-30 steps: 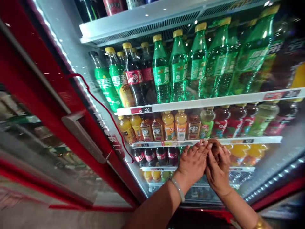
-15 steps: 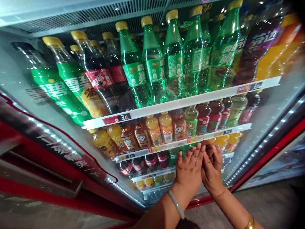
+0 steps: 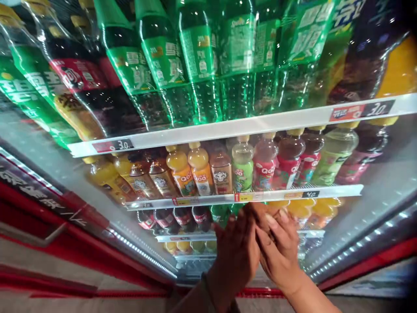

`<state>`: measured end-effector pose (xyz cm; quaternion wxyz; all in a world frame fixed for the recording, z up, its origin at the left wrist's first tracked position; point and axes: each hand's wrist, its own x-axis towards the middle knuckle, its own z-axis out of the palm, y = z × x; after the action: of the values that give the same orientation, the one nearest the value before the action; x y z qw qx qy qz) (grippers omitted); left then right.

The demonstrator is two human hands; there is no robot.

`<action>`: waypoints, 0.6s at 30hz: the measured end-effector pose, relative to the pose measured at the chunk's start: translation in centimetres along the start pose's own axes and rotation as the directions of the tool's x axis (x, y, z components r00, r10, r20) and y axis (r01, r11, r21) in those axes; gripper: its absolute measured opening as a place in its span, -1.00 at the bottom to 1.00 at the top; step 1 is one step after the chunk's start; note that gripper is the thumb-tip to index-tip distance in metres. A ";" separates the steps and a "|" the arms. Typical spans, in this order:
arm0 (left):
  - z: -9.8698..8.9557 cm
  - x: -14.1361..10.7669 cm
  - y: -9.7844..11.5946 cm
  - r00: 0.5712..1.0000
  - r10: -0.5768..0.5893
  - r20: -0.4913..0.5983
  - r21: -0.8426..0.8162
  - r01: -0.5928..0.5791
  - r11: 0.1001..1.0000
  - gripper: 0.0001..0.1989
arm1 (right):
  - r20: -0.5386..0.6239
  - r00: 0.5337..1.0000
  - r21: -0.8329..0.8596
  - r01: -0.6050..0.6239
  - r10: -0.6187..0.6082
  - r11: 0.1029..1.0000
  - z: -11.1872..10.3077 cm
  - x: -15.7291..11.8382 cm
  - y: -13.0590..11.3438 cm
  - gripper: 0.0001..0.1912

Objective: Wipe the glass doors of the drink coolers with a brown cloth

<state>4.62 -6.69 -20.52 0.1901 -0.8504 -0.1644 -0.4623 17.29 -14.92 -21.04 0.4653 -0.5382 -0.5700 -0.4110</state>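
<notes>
In front of a lit drinks fridge, my two hands are pressed side by side. My left hand (image 3: pixel 236 245) has its fingers stretched up and pressed against the right hand; they look dim and slightly blurred. My right hand (image 3: pixel 280 245) is curled, its fingers folded inward. At their tips shows a brown shape (image 3: pixel 257 210); I cannot tell whether it is held or part of a hand or reflection. Just beyond my hands lies the middle shelf edge (image 3: pixel 208 200) with price labels. Above it stand small juice bottles, including a green-labelled bottle (image 3: pixel 243 167) and a brown-labelled bottle (image 3: pixel 221 174).
Large green soda bottles (image 3: pixel 198 56) and cola bottles (image 3: pixel 78 74) fill the top shelf (image 3: pixel 228 126). Orange drinks (image 3: pixel 301 211) stand lower, right behind my hands. Red panels (image 3: pixel 29 243) with a handle lie left. A red frame edge (image 3: pixel 368 261) runs along the right.
The view has come closer to the shelves, and the bottles look larger. My hands stay together; the left has turned darker and more side-on, while the right has curled further.
</notes>
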 end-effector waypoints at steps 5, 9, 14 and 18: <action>1.2 -2.2 1.4 0.998 0.068 -0.001 0.012 -0.068 0.998 -0.46 | 0.041 0.997 0.018 0.068 -0.069 0.998 -0.8 -4.1 2.0 -0.28; 2.3 -0.1 1.0 0.974 0.215 -0.072 0.073 -0.210 0.975 -0.31 | -0.029 0.993 -0.025 0.110 -0.111 0.994 -0.2 -2.8 3.3 -0.22; 2.9 3.2 1.3 0.973 0.014 -0.228 0.195 0.031 0.980 -0.18 | -0.117 0.960 -0.064 0.250 -0.256 0.966 -0.3 1.0 4.1 -0.38; 4.4 2.4 1.8 0.965 0.152 -0.214 0.224 -0.103 0.969 -0.18 | -0.153 0.927 -0.124 0.327 -0.343 0.937 -0.2 -0.8 5.8 -0.48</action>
<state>9.92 -5.90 -21.02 0.3262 -0.7752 -0.1341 -0.5241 23.03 -14.80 -22.00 0.4093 -0.4171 -0.5909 -0.5563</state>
